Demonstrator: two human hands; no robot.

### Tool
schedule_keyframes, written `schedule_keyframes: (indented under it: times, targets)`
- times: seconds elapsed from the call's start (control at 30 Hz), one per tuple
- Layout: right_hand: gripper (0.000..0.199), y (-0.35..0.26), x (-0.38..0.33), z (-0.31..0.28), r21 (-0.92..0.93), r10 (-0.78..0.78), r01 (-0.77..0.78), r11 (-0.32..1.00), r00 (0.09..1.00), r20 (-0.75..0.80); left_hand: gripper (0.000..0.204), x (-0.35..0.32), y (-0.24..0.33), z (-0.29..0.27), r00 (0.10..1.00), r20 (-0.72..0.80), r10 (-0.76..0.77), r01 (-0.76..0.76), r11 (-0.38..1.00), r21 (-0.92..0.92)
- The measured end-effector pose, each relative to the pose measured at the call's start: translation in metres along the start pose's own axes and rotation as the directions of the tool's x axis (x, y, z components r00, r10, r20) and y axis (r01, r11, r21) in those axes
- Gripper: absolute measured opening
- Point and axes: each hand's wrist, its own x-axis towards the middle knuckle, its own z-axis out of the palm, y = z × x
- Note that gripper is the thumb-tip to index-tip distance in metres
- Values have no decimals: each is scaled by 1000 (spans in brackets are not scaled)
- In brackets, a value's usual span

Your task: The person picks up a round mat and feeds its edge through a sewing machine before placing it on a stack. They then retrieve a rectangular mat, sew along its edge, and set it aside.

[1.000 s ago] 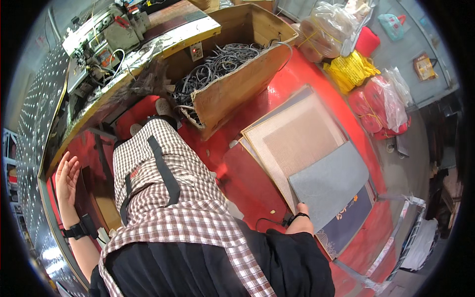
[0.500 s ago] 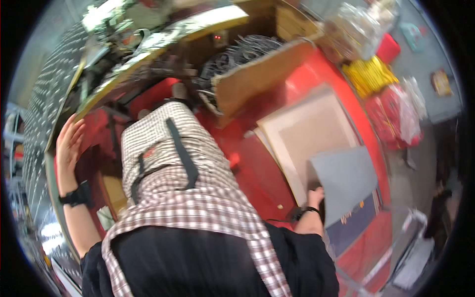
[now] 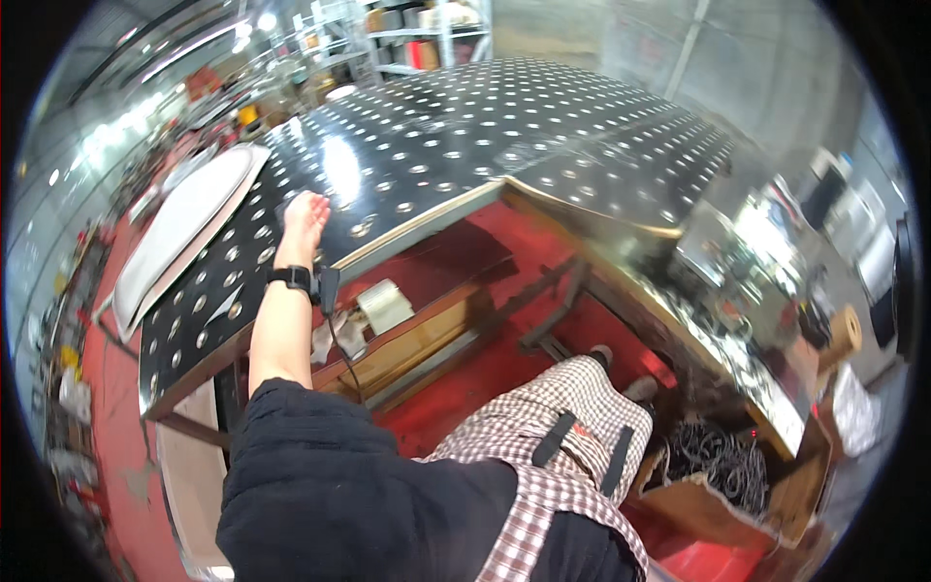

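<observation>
My left hand (image 3: 305,215) lies flat on the top of a black metal table (image 3: 465,136) dotted with round holes, close to its near edge, and holds nothing. A black band (image 3: 291,278) is on that wrist, and a thin cable hangs down from it. My right hand is out of the picture. My legs in checked trousers (image 3: 572,427) reach under the table toward the red floor.
A long pale curved panel (image 3: 179,228) lies on the table left of my hand. Under the table, a wooden shelf (image 3: 417,344) holds a white roll (image 3: 385,304). A cardboard box of black cables (image 3: 713,461) stands at the lower right. Shelving racks stand far behind.
The view has swung up from the floor to the table. The grey sheet my right hand touched and that hand itself have left the picture. My left hand stays on the table.
</observation>
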Motion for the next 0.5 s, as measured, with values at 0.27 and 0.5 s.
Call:
schedule_keyframes:
  times: [0.27,0.5]
  targets:
    - [28,-85,25,184,9,1,-7,1000,806,592,28,37,99,-197,759,-645,93,-296,931,-214]
    - [21,-175,-19,319,44,-160,259,965,444,882,55,45,125,-303,712,-697,86,-370,890,-268]
